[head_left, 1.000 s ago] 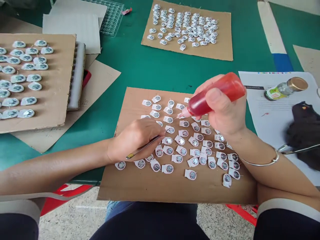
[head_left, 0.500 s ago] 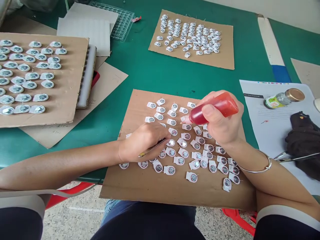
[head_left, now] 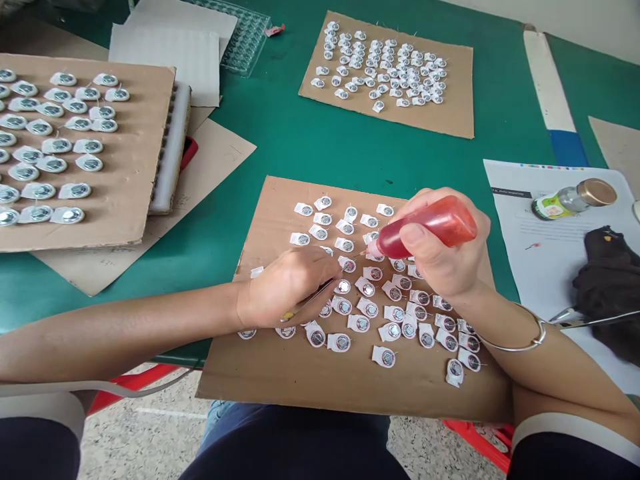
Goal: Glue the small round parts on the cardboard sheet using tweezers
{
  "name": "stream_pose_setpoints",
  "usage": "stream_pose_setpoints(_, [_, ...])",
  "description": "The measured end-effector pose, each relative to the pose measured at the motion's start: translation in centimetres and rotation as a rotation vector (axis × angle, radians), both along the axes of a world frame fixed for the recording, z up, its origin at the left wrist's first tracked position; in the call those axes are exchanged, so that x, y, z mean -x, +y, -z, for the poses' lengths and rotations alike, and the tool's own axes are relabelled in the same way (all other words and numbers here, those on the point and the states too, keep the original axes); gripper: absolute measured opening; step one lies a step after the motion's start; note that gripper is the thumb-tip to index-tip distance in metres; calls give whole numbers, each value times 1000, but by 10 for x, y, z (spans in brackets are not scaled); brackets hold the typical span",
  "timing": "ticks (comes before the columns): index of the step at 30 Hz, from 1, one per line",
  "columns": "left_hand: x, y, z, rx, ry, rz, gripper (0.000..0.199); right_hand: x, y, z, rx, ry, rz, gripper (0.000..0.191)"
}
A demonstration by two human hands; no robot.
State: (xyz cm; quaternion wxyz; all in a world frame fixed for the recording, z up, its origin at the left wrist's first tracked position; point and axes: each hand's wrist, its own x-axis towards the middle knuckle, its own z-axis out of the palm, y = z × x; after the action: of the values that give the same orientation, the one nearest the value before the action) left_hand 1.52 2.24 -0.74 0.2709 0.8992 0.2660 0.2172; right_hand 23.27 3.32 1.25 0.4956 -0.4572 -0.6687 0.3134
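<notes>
My left hand is closed round a thin pair of tweezers. Their tip reaches one small white part with a silver round centre. My right hand grips a squeeze bottle of red liquid, tilted with its narrow nozzle pointing down and left. The nozzle tip hovers close to that same part; whether it touches, I cannot tell. Many similar white parts with silver discs lie across the cardboard sheet under my hands, some showing red around the disc. My left hand covers several of them.
A raised cardboard sheet with similar parts stands at left, another cardboard sheet at the back. On the right, a white paper carries a glass jar and a dark cloth. A clear plastic tray lies behind.
The red bottle has moved slightly down and its nozzle has come nearer the part at the tweezers' tip. My left hand has stayed almost in place.
</notes>
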Motion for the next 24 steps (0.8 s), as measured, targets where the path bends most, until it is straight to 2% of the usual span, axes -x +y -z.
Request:
stream_pose_setpoints(4, [0, 1, -1, -94, 39, 41, 15, 0, 1, 0, -11, -7, -9, 21])
stream_pose_setpoints(10, [-5, -4, -3, -359, 155, 199, 17, 4, 0, 0, 51, -25, -40, 20])
stream_pose_setpoints(18, [-12, -17, -3, -701, 289, 205, 19, 10, -4, 6, 76, -101, -72, 21])
stream_pose_setpoints(24, [-15, -21, 0, -751, 276, 177, 17, 12, -5, 9, 113, -167, -73, 19])
